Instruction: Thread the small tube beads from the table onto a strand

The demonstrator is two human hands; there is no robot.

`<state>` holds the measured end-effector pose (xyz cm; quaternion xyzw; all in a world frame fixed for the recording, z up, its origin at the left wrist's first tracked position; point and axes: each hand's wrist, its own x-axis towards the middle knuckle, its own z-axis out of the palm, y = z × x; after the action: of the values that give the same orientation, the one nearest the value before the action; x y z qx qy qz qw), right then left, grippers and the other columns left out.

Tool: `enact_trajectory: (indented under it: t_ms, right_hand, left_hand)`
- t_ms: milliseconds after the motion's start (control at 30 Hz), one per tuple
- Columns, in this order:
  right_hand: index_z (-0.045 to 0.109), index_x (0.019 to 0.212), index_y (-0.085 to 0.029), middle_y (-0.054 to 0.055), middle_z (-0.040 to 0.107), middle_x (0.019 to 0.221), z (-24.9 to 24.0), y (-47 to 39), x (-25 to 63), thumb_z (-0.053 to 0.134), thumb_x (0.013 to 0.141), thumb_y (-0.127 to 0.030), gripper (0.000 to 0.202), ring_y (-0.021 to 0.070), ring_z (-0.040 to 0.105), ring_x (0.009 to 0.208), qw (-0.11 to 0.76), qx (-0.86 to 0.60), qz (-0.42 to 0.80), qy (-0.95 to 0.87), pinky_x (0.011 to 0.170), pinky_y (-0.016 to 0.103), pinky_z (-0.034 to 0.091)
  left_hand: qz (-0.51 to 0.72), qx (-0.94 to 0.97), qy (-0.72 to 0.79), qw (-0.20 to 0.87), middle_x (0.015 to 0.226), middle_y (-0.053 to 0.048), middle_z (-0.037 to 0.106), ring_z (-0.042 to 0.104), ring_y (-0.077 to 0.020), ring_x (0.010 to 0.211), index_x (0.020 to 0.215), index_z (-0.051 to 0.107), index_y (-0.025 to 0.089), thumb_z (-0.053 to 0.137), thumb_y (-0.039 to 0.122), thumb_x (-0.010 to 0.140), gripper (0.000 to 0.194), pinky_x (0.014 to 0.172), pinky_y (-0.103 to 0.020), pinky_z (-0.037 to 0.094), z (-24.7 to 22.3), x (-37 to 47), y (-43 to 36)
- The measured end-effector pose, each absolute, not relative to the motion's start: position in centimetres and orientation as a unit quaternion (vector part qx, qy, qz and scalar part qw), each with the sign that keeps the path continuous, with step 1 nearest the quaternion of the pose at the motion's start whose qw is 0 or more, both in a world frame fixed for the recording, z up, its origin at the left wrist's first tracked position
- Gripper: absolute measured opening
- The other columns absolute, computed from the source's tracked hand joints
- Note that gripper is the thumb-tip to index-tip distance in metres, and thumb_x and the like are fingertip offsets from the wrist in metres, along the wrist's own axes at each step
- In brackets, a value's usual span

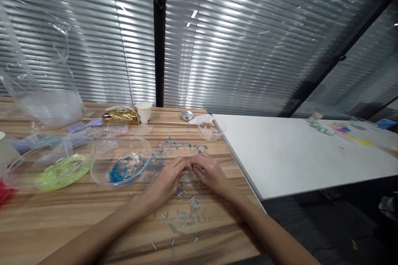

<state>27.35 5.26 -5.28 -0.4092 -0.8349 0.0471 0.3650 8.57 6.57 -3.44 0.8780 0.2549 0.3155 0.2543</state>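
My left hand (174,174) and my right hand (209,170) meet over the wooden table, fingertips pinched together and nearly touching. Whatever is between their fingers is too small or hidden to make out. Beneath and around them lie many small clear tube-shaped pieces (183,217), some looking like capsule halves. Blue pieces (177,144) of similar shape are scattered just beyond the hands. Left of my left hand stands a clear plastic bowl (98,165) with blue pieces (121,172) in it.
Farther left, another clear bowl (15,184) holds yellow-green material (64,172). Toward the back are a gold tissue pack (121,116), a paper cup (144,112), a round tin (187,115) and a small clear bowl (209,133). A white table (295,153) adjoins on the right.
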Motion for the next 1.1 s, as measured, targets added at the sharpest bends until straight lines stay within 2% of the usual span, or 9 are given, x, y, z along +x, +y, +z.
enact_trajectory:
  t_ms: [300, 500, 1100]
  right_hand:
    - [0.058, 0.084, -0.016, 0.003, 0.06, 0.082, -5.1, 4.9, 27.1, 0.051, 0.09, -0.014, 0.009, 0.014, 0.052, 0.079, 0.36, -0.393, 0.054, -0.844, 0.071, 0.023, 0.04]
    - [0.058, 0.083, -0.016, 0.003, 0.06, 0.08, -4.9, 4.9, 27.0, 0.05, 0.09, -0.016, 0.011, 0.0138, 0.052, 0.077, 0.354, -0.398, 0.058, -0.845, 0.072, 0.024, 0.041]
    - [0.062, 0.084, -0.016, 0.002, 0.062, 0.079, -4.3, 4.6, 26.7, 0.056, 0.087, -0.018, 0.007, 0.0122, 0.054, 0.074, 0.431, -0.372, 0.135, -0.811, 0.072, 0.022, 0.042]
  left_hand:
    - [0.328, 0.877, 0.239, 0.257, 0.09, -0.006, 0.057, 0.054, -0.0175, 0.086, 0.09, 0.054, 0.017, 0.037, 0.008, 0.089, 0.019, 0.078, -0.029, 0.044, -3.7, 8.7, 6.5]
    - [0.326, 0.882, 0.246, 0.235, 0.092, -0.006, 0.057, 0.053, -0.0187, 0.089, 0.09, 0.054, 0.017, 0.038, 0.006, 0.089, 0.019, 0.079, -0.03, 0.043, -3.8, 8.6, 6.5]
    - [0.33, 0.887, 0.249, 0.206, 0.089, -0.006, 0.057, 0.053, -0.0188, 0.085, 0.091, 0.054, 0.017, 0.037, 0.011, 0.092, 0.018, 0.076, -0.03, 0.044, -4.1, 8.5, 6.6]
